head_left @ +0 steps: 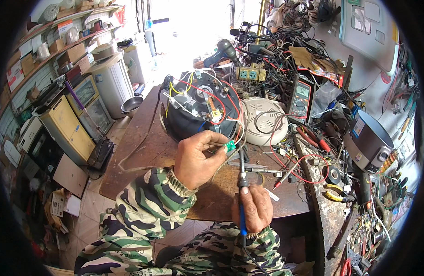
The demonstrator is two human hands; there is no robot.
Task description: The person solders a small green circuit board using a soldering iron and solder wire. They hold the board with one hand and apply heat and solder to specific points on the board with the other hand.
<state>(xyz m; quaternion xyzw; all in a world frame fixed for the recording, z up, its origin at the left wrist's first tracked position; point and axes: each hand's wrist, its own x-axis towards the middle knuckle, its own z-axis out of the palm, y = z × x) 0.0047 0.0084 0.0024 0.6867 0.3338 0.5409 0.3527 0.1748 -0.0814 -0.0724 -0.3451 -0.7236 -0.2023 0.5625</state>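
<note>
Green board [230,146] is pinched between the thumb and fingers of the left hand [194,160], above the bench [143,177], beside the black housing [175,123]. The right hand [255,209] grips a soldering iron [242,180], its shaft reaching close to the board.

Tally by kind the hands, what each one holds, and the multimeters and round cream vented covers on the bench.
Hands: 2 (left hand, right hand)
Green circuit board: 1
Soldering iron: 1
Multimeter: 1
Cream vented cover: 1
Total: 6
</note>
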